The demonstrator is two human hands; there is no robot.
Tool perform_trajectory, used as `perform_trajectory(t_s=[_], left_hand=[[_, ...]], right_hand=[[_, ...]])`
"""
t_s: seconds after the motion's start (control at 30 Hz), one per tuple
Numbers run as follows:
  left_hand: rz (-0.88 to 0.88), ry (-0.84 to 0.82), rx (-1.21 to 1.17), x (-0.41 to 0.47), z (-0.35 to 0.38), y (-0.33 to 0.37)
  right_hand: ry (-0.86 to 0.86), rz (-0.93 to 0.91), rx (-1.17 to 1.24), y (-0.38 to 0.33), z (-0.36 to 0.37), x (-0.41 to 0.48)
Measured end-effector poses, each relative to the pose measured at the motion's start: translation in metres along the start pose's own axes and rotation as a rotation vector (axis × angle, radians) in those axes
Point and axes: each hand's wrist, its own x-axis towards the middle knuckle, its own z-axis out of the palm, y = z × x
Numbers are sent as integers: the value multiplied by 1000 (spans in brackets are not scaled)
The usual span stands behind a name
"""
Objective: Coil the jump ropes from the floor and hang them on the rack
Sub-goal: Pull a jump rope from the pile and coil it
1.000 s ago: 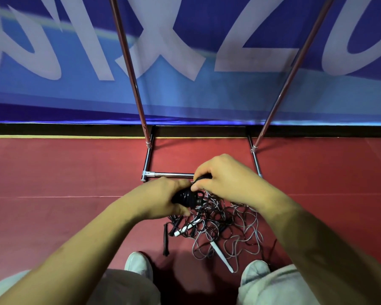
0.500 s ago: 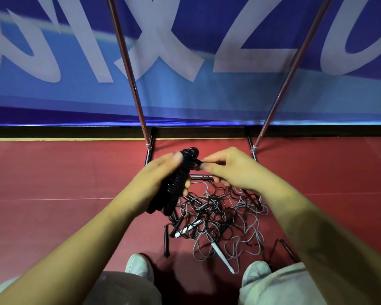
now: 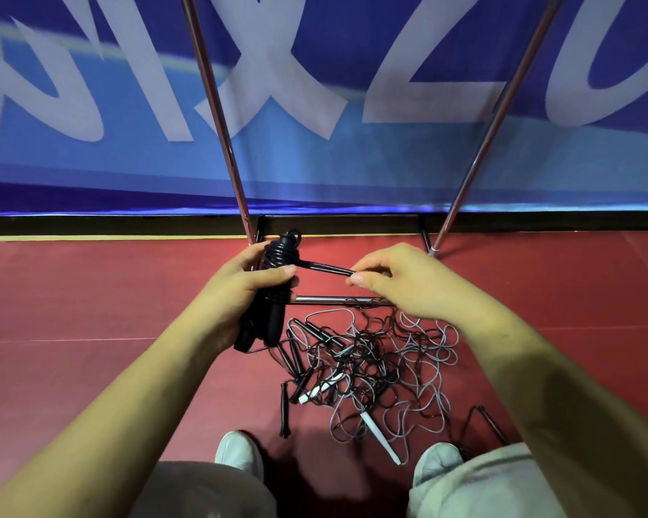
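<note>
- Gripping the black jump rope (image 3: pixel 277 256) around its middle, the left hand (image 3: pixel 236 297) has fingers and thumb curled tight over both handles and the turns of cord wound round them. The bundle is held upright above the floor (image 3: pixel 90 293), just in front of the rack (image 3: pixel 333 300).
- The right hand (image 3: pixel 408 282) pinches the loose strand (image 3: pixel 322 267) between thumb and fingertips and draws it taut sideways from the top of the bundle.
- The strand looks doubled, perhaps a loop, though it is too thin here to be sure.
- The cord reads as light, thin and limp, probably slick plastic. It will likely spring loose unless the last wrap is kept under tension, so the hold belongs over the wraps, not on a handle end.
- The handles are stiff and give the bundle its only firm core.
- The pile (image 3: pixel 371 368) of grey and black ropes lies tangled on the floor beside the rack's base bar. Each is best lifted by a handle, as pulling on cord would likely tighten the snarl.
</note>
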Motion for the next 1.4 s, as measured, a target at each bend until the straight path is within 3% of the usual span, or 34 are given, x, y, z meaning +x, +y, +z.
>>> perform_trajectory(t_s=[0.2, 0.33, 0.43, 0.5, 0.6, 0.7, 0.77, 1.0, 1.13, 1.4], left_hand=[[-78, 145, 188, 1, -6, -2], [69, 165, 734, 8, -5, -23], [48, -32, 1239, 5, 3, -41], [-17, -291, 1322, -1, 10, -49], [12, -577, 1271, -6, 12, -48], [156, -659, 1286, -11, 15, -40], [225, -624, 1206, -18, 20, -37], [206, -356, 447, -30, 22, -25], [211, -344, 121, -27, 25, -30], [176, -308, -99, -20, 30, -27]], right_hand=[[-145, -66, -154, -13, 9, -7], [-168, -97, -182, -17, 6, -9], [-249, -134, -240, -19, 6, -15], [-305, -144, -207, -19, 9, -19], [-281, -132, -119, -15, 11, -18], [-209, -118, 8, -13, 12, -13], [-186, -75, 152, -11, 12, -10], [-75, 32, 512, -13, 12, -6], [-66, 83, 611, -15, 14, -4], [-38, 122, 521, -6, 10, -5]])
